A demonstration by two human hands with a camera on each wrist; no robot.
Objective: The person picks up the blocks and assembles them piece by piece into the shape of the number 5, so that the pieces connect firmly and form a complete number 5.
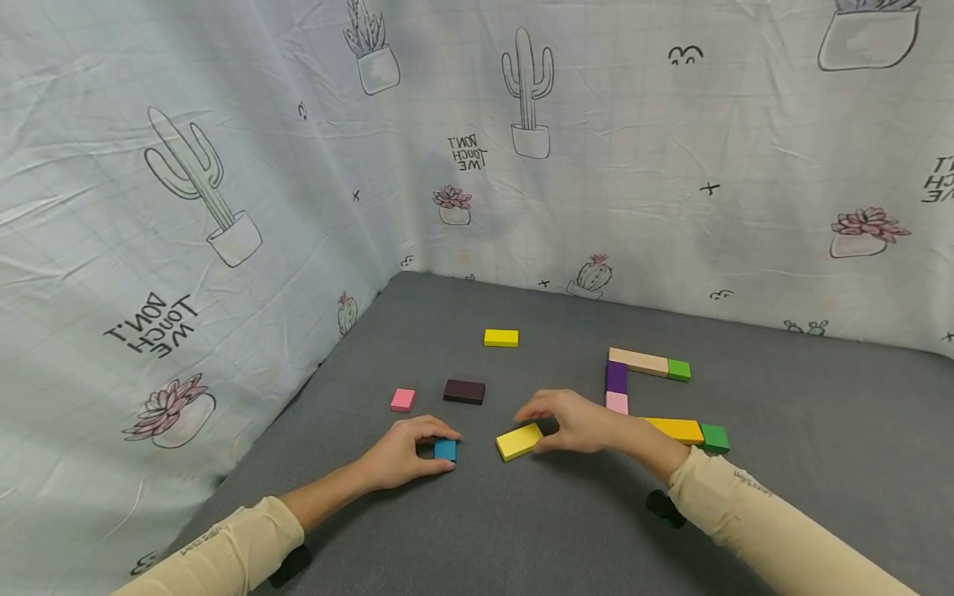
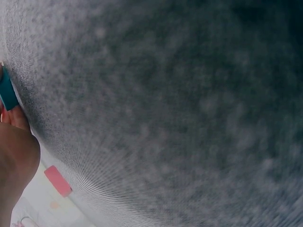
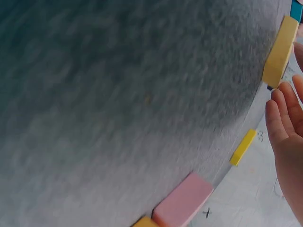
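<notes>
My left hand (image 1: 406, 454) pinches a small blue block (image 1: 445, 449) between thumb and fingers on the grey surface. Part of that blue block (image 2: 7, 90) shows at the left edge of the left wrist view. To its right lies a light yellow block (image 1: 518, 442), set at a slant. My right hand (image 1: 577, 420) is at this block's right end, thumb and fingers spread apart. In the right wrist view the fingers (image 3: 284, 111) look fairly straight, beside the light yellow block (image 3: 280, 52). Whether the thumb touches it, I cannot tell.
Behind the hands lie a pink block (image 1: 402, 401), a dark brown block (image 1: 464, 391) and a bright yellow block (image 1: 501, 338). Several blocks form a bracket shape at right, including a purple block (image 1: 616, 377) and a tan block (image 1: 638, 362). A printed curtain (image 1: 633, 165) hangs behind.
</notes>
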